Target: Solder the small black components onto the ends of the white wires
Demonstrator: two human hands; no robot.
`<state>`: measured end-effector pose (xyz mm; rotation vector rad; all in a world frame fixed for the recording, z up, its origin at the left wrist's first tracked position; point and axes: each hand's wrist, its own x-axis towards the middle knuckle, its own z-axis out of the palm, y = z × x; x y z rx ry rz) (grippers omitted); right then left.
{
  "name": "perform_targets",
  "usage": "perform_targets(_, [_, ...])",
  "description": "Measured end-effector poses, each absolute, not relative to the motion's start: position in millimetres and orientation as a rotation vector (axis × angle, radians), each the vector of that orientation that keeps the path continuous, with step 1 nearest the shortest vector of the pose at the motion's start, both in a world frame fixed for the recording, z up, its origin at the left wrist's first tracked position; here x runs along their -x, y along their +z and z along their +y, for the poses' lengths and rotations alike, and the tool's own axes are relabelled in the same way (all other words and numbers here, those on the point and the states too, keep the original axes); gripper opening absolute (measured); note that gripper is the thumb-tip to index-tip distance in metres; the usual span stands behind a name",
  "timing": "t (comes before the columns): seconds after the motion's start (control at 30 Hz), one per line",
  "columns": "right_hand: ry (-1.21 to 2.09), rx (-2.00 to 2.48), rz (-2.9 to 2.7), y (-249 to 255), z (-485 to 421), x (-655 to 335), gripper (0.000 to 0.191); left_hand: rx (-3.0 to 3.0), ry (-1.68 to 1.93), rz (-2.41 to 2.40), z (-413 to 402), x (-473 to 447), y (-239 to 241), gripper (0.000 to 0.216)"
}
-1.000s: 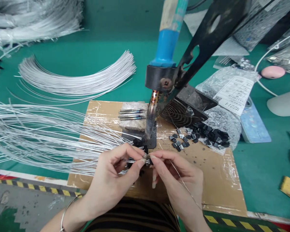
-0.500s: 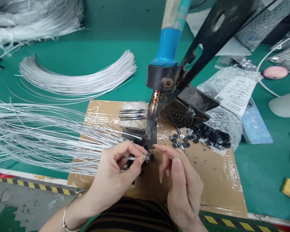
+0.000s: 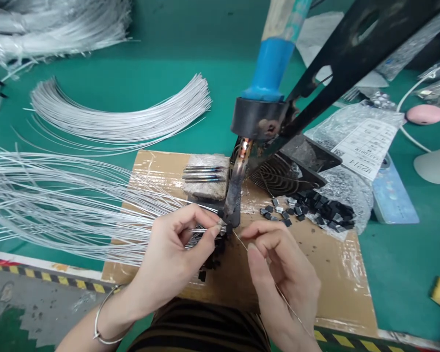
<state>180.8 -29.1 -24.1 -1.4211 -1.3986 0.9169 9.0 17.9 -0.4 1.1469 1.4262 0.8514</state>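
My left hand (image 3: 179, 249) is closed in a pinch on a thin white wire, with a small black piece (image 3: 229, 229) at its end just beyond the fingertips. That end sits right under the tip of a soldering iron (image 3: 234, 193), which is clamped point down. In my right hand (image 3: 284, 281) a thin strand of solder wire (image 3: 240, 240) is pinched between thumb and fingers, its free end pointing at the black piece. More white wires (image 3: 77, 210) fan out to the left behind my left hand. Under my fingers lie several black-ended wires, partly hidden.
A black metal arm (image 3: 337, 73) holds the iron over the cardboard (image 3: 337, 278). Loose black pieces (image 3: 322, 208) are heaped at right beside a labelled plastic bag (image 3: 366, 146). Metal pins lie on a pale block (image 3: 205, 188). A curved wire bundle (image 3: 124, 124) rests behind.
The iron and its arm have swung a little to the right in view. My left hand has raised the black piece towards the tip. The solder strand in my right hand now shows plainly.
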Motion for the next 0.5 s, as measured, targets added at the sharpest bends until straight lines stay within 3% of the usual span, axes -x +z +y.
perform_targets(0.5, [1.026, 1.44, -1.135, -18.3, -21.1, -167.6, 0.022, -1.085, 0.837, 1.434, 32.1, -12.4, 5.1, 0.008])
